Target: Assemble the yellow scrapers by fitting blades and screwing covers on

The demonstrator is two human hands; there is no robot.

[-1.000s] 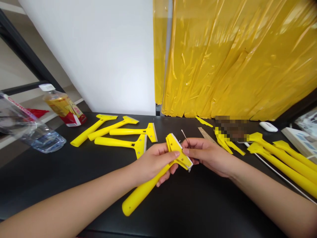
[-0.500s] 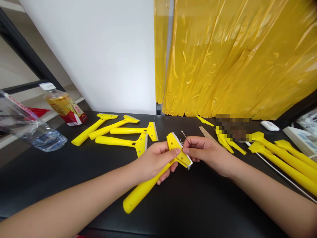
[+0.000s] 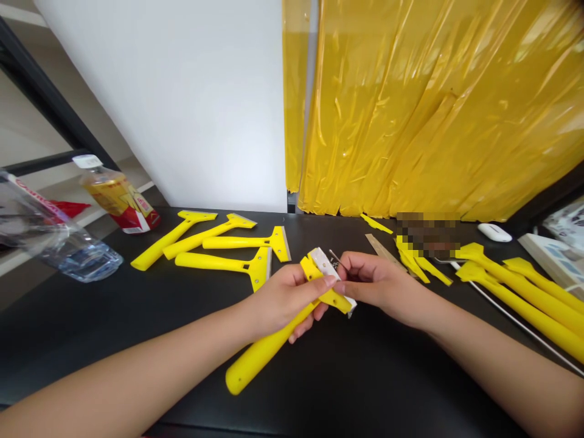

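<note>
Head view: gripping a yellow scraper (image 3: pixel 278 340) in the left hand (image 3: pixel 288 299), above the desk (image 3: pixel 410 380), with the thumb across the yellow clamp piece (image 3: pixel 337 299)—probably to brace it. Pinching a thin metal rod (image 3: pixel 336 259) in the right hand (image 3: pixel 370 280), just beside the silvery plate (image 3: pixel 324 263), presumably for fine control. With four similar scrapers (image 3: pixel 214 261) laid to the left—likely to leave working room. Glossy and plain yellow at the grip; metallic along the outer edge.

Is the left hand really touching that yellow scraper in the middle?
Touching. The head camera view shows it plainly: the left hand grips the yellow scraper, thumb lying on top.
</note>
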